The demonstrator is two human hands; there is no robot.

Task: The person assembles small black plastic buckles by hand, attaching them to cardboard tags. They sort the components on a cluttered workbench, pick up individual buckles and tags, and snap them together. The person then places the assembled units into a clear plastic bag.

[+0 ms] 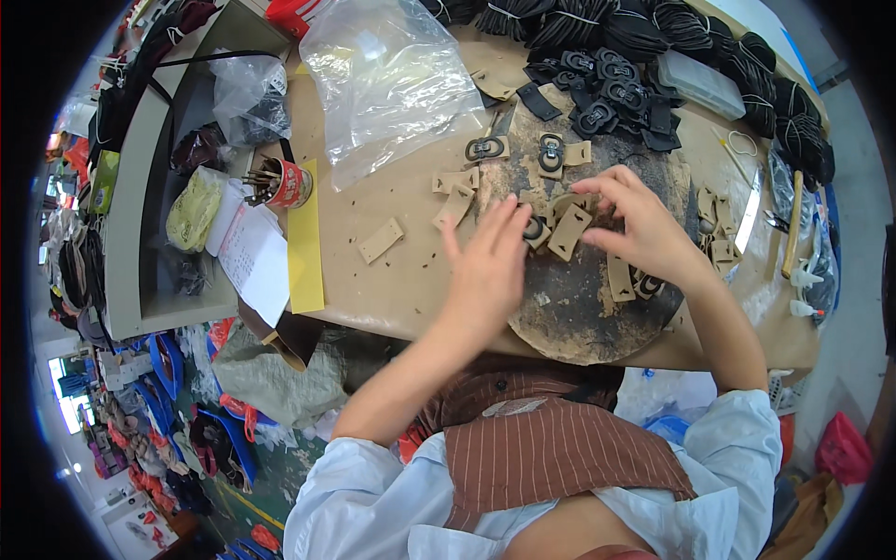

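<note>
My left hand (490, 257) lies over the left side of a round, worn work block, fingers stretched out. Its fingertips are beside a tan tab with a black oval buckle (534, 228), partly covered by them. My right hand (644, 219) is curled, with forefinger and thumb at the edges of small tan tabs (569, 231) with holes in them; the grip itself is partly hidden. Further tan tabs with black buckles (551, 152) lie toward the far side of the block (579, 327), and another pair sits below my right hand. Loose tan tabs (381, 241) are scattered at the left.
Black buckles on straps (616, 89) are heaped behind the block, near bundled black cords (597, 28) and a clear plastic box (700, 84). A clear bag (383, 84) lies far left. A red tin of tools (289, 184) stands left; a wooden-handled tool (793, 224) lies right.
</note>
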